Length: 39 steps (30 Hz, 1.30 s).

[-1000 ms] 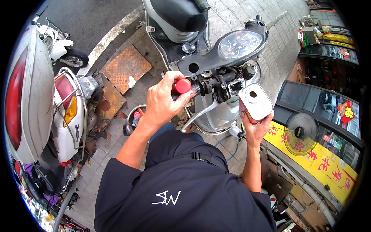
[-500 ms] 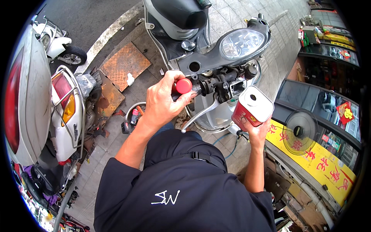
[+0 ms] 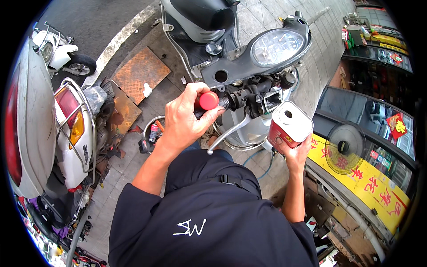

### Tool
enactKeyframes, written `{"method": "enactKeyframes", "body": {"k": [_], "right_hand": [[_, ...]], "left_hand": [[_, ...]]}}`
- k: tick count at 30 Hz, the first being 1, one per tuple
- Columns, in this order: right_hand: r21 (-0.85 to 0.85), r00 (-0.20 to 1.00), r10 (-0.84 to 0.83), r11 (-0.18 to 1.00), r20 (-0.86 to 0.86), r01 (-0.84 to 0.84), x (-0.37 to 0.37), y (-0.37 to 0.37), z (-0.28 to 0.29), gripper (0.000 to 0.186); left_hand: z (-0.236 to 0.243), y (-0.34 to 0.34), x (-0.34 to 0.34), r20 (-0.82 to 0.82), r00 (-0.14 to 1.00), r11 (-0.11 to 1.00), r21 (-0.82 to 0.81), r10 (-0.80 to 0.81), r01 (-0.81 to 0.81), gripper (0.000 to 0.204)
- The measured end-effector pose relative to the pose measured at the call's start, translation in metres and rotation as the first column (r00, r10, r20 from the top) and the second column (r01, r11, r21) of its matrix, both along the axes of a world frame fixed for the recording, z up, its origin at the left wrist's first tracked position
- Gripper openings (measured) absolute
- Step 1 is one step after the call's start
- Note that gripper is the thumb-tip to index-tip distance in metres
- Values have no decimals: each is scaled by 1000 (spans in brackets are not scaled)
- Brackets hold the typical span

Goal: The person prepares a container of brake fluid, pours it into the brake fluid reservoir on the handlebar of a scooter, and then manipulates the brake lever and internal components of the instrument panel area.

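Observation:
Between the thumb and fingers of my left hand [image 3: 184, 116] is a round red cap [image 3: 208, 101], held just in front of the scooter's handlebar grip. My right hand [image 3: 295, 153] is wrapped round a red and white rectangular can [image 3: 290, 124]; its white top faces up and shows an open round hole. Beyond both hands stands the grey scooter, its handlebar cover and gauge cluster [image 3: 278, 47] lifted off the bare bar. An open rectangular reservoir [image 3: 271, 102] on the handlebar lies just left of the can. A silver brake lever [image 3: 229, 132] slants below the cap.
Parked scooters [image 3: 73, 133] line the left side. Rusty metal plates [image 3: 141, 73] lie on the paving, near a round tray [image 3: 146, 143] holding a small spray can. At right are a black fan [image 3: 345, 147], a yellow sign board [image 3: 378, 191] and a glass shopfront.
The can has tilted slightly and shifted a little in my right hand. My left hand still holds the cap, and the whole view has moved slightly.

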State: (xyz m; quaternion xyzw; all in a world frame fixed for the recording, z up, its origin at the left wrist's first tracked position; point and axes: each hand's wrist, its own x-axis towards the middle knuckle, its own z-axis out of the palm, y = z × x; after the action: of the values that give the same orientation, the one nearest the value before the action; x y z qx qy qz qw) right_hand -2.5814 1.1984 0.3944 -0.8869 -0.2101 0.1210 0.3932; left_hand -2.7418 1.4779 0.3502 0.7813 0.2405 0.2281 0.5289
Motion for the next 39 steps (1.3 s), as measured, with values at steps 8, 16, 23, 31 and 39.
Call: {"method": "enactKeyframes", "body": {"k": [8, 16, 23, 31, 39], "right_hand": [[9, 999, -43, 999, -30, 43, -10, -2, -2, 80], [62, 995, -101, 993, -20, 102, -19, 4, -11, 80], [108, 983, -170, 978, -65, 176, -26, 0, -13, 79], [-26, 987, -158, 987, 26, 159, -41, -2, -21, 79], [-69, 987, -157, 985, 30, 159, -34, 2, -22, 78]], "left_hand": [[3, -1, -3, -11, 1000, 1000, 28, -6, 6, 45], [3, -1, 1, -17, 1000, 1000, 15, -1, 1, 44], [5, 0, 3, 15, 1000, 998, 54, -13, 12, 43], [2, -4, -5, -18, 1000, 1000, 1, -3, 3, 43], [6, -4, 1, -1, 1000, 1000, 11, -13, 13, 42]]}}
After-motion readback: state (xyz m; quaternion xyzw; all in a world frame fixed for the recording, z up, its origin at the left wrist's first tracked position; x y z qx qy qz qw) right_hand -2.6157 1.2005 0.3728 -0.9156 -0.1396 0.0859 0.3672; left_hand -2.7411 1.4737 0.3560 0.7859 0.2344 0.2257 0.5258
